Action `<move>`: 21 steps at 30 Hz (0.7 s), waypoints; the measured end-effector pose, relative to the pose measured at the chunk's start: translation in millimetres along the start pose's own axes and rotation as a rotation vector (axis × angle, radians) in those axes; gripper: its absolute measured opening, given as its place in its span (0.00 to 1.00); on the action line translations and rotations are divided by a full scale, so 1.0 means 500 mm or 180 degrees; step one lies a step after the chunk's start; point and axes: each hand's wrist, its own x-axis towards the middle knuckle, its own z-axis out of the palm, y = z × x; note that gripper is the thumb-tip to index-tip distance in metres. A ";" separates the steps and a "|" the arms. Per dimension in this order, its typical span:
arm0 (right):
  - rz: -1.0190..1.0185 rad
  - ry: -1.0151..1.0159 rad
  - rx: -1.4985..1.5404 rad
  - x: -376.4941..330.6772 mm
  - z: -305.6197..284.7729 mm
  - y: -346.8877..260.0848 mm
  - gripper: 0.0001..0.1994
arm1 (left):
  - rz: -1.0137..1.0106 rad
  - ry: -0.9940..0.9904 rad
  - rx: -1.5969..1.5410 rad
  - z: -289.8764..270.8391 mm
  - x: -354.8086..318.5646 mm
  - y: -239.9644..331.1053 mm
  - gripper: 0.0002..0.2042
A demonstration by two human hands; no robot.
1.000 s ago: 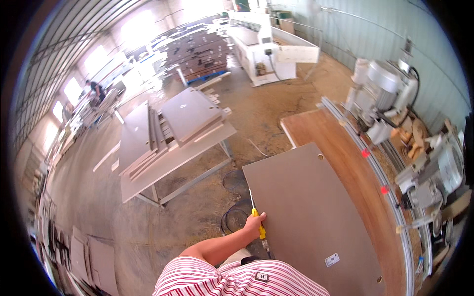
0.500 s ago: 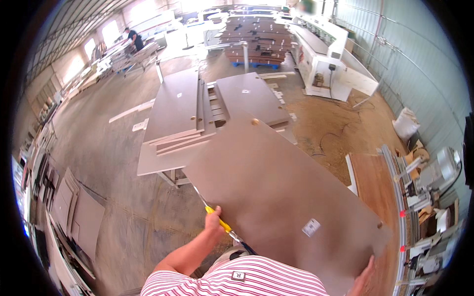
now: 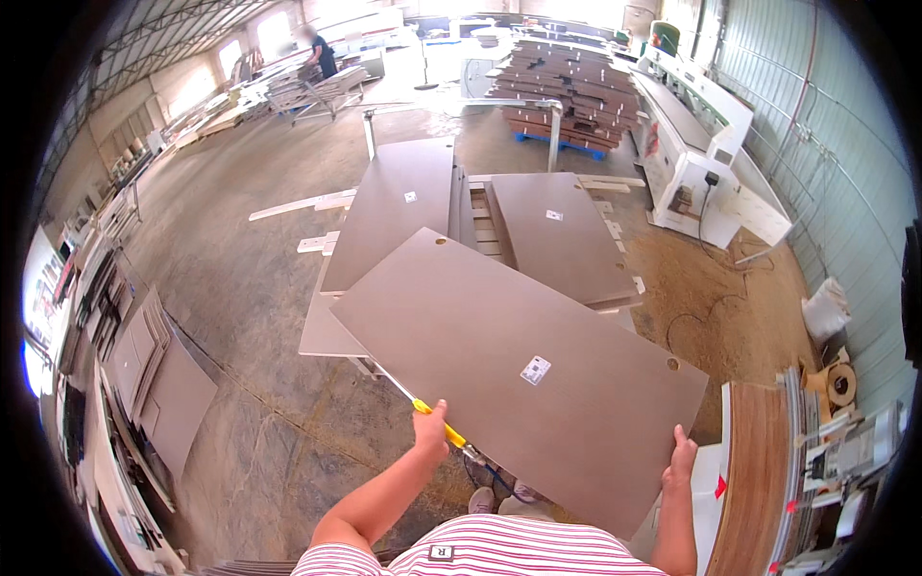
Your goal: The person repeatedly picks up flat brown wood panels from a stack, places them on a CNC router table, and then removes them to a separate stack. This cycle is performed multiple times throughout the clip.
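A large grey-brown board with a white label and two round holes near its far edge is held up before me. My left hand is closed round a yellow air blow gun at the board's near left edge. The gun's thin silver nozzle runs forward along that edge, and a hose trails from its rear end. Whether the left fingers also grip the board is hidden. My right hand grips the right edge, thumb on top and the other fingers mostly out of sight. The board's far left corner overlaps the stacked panels.
Two stacks of similar panels, left and right, lie ahead on a low support. More boards lean at the left. A wood-faced panel and clamps stand at the right. A white machine and a distant person are farther off.
The board has shifted left and turned, its right end moving up toward the stacks. My right hand has come up with it into fuller view. The surroundings have slid rightward in the picture.
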 end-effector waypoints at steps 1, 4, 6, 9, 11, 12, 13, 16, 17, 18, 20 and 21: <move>0.0110 -0.0026 0.0194 0.001 0.039 -0.002 0.16 | 0.0043 0.0031 -0.0094 0.015 0.020 0.007 0.13; 0.0309 -0.0285 0.0427 -0.004 0.154 -0.010 0.16 | 0.0126 0.0089 -0.0130 0.063 0.118 0.057 0.13; 0.0465 -0.0199 0.0517 -0.030 0.247 -0.013 0.17 | 0.0143 0.0037 0.0109 0.090 0.199 0.119 0.15; 0.0573 -0.0667 0.0870 -0.025 0.370 0.030 0.18 | 0.0347 -0.0168 0.0570 0.127 0.226 0.178 0.18; 0.1099 -0.1396 0.0664 -0.068 0.449 -0.012 0.14 | 0.0394 -0.0375 0.0581 0.097 0.216 0.160 0.20; 0.1292 -0.1686 0.0588 -0.075 0.475 -0.013 0.14 | 0.0401 -0.0518 0.0593 0.086 0.202 0.144 0.21; 0.1477 -0.1964 0.0514 -0.075 0.504 -0.013 0.14 | 0.0316 -0.0636 0.0449 0.080 0.177 0.146 0.24; 0.2057 -0.2562 0.0438 -0.088 0.597 0.002 0.14 | 0.0408 -0.0563 0.0503 0.015 0.119 0.152 0.30; 0.2261 -0.2705 0.0442 -0.101 0.628 0.016 0.14 | 0.0485 -0.0475 0.0613 -0.010 0.127 0.162 0.32; 0.2391 -0.2780 0.0545 -0.112 0.656 0.036 0.14 | 0.0412 -0.0428 0.0646 -0.028 0.158 0.183 0.33; 0.2630 -0.2933 0.0731 -0.146 0.729 0.062 0.12 | 0.0267 -0.0337 0.0682 -0.064 0.229 0.239 0.35; 0.2637 -0.2831 0.0902 -0.163 0.770 0.074 0.11 | 0.0223 -0.0361 0.0801 -0.075 0.273 0.269 0.36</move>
